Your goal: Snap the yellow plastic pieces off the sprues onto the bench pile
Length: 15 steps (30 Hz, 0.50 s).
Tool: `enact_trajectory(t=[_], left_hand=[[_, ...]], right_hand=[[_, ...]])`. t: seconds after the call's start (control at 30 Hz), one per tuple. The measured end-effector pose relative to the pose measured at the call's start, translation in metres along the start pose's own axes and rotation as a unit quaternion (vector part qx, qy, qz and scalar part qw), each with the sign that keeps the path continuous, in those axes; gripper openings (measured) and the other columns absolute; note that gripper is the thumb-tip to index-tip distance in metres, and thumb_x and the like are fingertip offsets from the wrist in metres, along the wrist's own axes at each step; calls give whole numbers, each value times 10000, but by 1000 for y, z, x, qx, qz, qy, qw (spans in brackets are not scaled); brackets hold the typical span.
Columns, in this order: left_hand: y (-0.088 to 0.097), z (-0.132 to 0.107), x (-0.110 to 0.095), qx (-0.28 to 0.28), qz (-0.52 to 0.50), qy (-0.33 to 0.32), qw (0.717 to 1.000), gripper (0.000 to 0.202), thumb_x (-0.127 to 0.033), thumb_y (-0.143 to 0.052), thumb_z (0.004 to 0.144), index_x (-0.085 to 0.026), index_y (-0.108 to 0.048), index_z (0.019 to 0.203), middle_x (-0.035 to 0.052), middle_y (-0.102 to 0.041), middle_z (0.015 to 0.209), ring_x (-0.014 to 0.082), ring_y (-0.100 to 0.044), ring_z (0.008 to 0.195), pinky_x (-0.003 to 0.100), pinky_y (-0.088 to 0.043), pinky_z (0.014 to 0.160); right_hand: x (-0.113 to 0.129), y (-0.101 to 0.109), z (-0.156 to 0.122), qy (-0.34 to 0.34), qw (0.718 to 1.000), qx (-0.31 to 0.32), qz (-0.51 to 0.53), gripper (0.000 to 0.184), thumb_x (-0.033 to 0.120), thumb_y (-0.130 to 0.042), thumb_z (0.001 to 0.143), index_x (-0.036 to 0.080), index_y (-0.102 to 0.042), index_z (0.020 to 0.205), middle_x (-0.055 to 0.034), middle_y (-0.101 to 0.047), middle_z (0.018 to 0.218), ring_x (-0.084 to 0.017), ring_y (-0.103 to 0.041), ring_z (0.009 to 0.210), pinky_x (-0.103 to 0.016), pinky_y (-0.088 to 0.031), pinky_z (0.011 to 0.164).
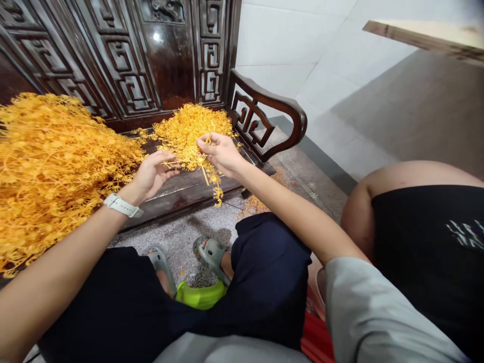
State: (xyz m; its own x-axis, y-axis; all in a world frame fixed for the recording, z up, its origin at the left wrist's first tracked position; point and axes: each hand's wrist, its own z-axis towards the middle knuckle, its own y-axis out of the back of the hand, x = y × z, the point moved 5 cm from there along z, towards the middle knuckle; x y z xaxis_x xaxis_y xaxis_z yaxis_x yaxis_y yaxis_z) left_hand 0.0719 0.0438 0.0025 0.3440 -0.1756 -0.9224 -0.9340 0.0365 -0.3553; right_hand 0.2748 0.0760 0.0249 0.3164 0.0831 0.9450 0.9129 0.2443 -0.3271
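Note:
Orange plastic sprigs, thin stems with small spiky curled tips, lie in a big tangled heap [56, 166] at the left and a smaller pile [189, 123] on the dark wooden bench [177, 194]. My right hand [223, 154] pinches an orange plastic sprig [216, 189] between thumb and fingertips, over the front of the smaller pile; its end hangs past the bench edge. Between the two piles, my left hand [153, 171], with a white watch on the wrist, has its fingers curled loosely about a thin orange stem [172, 163]. Where that stem ends is hard to make out.
The bench has a carved back [174, 65] and a curved armrest [298, 123]. Orange bits [257, 204] litter the floor by its leg. A bright green plastic object [200, 296] lies between my feet. Another person's leg [419, 212] is close at right, below a wooden board [427, 38].

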Motion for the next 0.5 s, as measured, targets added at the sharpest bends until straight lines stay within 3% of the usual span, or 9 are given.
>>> enact_trajectory(t=[0.13,0.27,0.37,0.5], left_hand=[[4,-3,-2,0,0,-20,1000,385,-465,-876,808,-182,-617,771,51,-726,852,177,-704,783,309,-597,744],[16,-3,-9,-1,45,-56,997,438,-518,-924,797,-176,-651,768,21,-695,793,122,-660,701,250,-570,701],[20,-2,-1,40,112,-22,993,452,-563,-912,811,-153,-727,845,68,-755,895,130,-692,745,245,-573,694],[5,-7,18,85,156,20,984,561,-554,-941,781,-155,-774,1138,136,-786,1188,169,-745,921,266,-596,779]], right_hand=[[6,18,5,20,998,-44,-27,197,227,-770,965,206,-596,876,0,-677,854,-96,-612,687,-264,-562,687],[15,42,10,23,992,-126,-6,216,142,-620,1050,194,-572,846,-14,-651,901,-82,-610,671,-265,-560,663],[15,45,10,2,993,-105,46,247,130,-563,1087,189,-560,847,-3,-587,884,-79,-630,689,-273,-592,720],[6,20,0,-40,996,-29,79,175,121,-534,1102,190,-576,947,-4,-577,844,-112,-682,770,-286,-621,803]])
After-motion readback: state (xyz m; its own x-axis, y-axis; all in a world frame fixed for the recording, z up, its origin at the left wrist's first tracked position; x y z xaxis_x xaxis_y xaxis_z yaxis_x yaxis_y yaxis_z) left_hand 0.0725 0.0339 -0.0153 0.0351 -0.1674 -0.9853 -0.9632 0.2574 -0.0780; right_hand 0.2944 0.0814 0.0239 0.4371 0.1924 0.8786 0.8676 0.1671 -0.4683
